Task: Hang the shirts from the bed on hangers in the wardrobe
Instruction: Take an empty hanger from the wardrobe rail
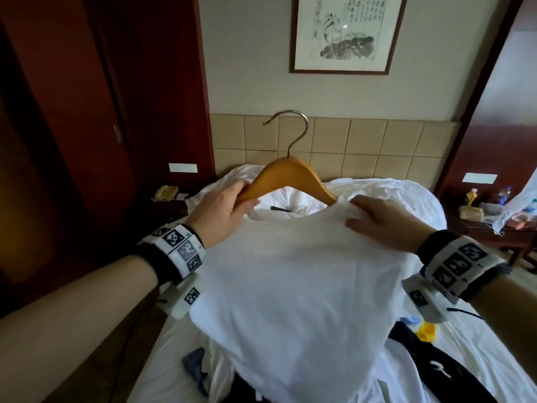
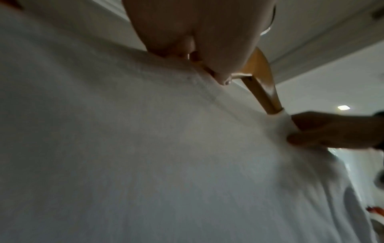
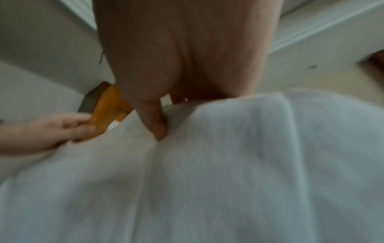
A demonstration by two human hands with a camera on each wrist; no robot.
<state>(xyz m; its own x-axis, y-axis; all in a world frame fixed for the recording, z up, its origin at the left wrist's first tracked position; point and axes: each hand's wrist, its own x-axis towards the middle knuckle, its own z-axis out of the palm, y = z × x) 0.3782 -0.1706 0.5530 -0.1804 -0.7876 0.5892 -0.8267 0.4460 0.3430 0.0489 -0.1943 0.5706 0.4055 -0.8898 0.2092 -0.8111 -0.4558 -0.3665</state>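
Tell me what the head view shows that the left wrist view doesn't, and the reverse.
Only the head view shows the hanger's metal hook, the bed with dark clothes lying on it, and the framed picture.

Only the left wrist view shows the ceiling light and the underside of the left hand's grip.

Both show the left hand gripping the wooden hanger, and the right hand pinching the white shirt over the hanger's other end.

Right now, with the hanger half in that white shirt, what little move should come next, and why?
Probably the left hand should pull the collar over the bare left arm of the wooden hanger. The right hand already pinches the white shirt over the hanger's right end, so only the left side seems undressed.
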